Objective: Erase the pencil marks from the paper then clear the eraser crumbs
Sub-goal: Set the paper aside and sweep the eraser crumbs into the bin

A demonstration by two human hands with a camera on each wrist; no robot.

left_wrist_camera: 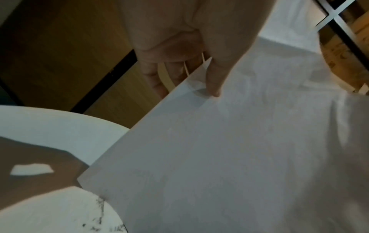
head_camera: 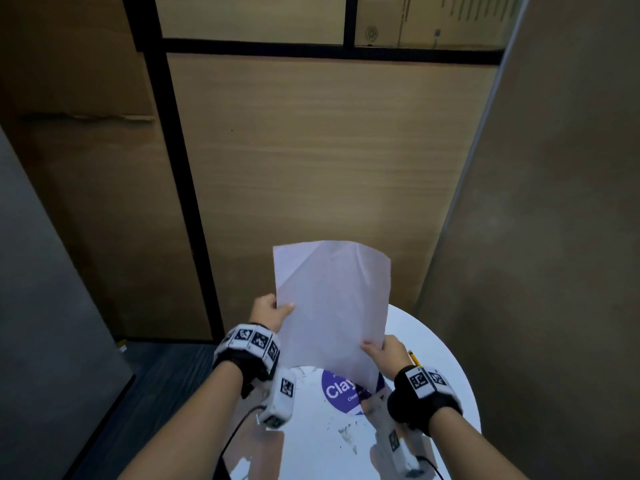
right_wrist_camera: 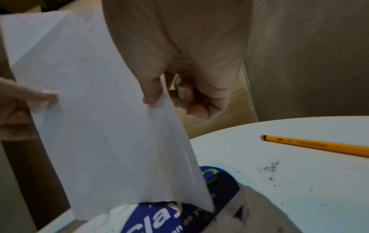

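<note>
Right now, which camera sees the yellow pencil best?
The right wrist view: the pencil lies along the white table, its printing showing. The head view shows only a short bit beside the right hand. The left wrist view doesn't show it.

The white paper [head_camera: 332, 306] is lifted off the table, tilted steeply and slightly creased, its lower corner low over dark eraser crumbs [head_camera: 346, 434].

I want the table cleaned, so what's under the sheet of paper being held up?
Below the lifted paper the white table shows a purple round sticker, partly hidden by the sheet's lower edge, and dark crumbs. Whatever lies behind the sheet is hidden.
</note>
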